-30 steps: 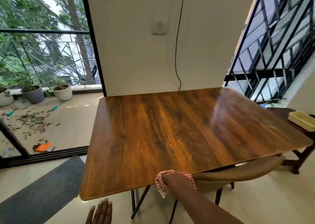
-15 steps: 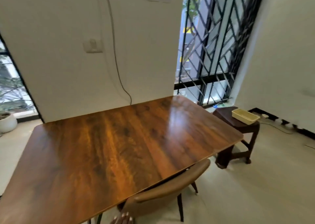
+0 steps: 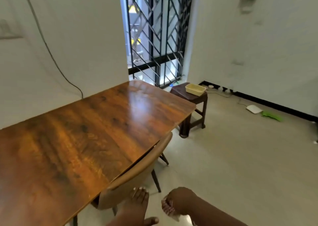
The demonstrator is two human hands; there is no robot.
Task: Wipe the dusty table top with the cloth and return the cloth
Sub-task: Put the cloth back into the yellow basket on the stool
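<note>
The glossy brown wooden table top fills the left and middle of the head view. My right hand is low in the view, off the table's near right side, and grips a bunched red-and-white checked cloth. My left hand is beside it with straight fingers, over the back of a tan chair pushed under the table. Neither hand touches the table top.
A dark stool stands past the table's far right corner and carries a pale yellow tray. A white device and a green item lie on the floor by the right wall. Barred window behind.
The view has swung right, away from the balcony. My right hand with the cloth has left the table's near edge and now hangs beside it; my left hand has risen into view.
</note>
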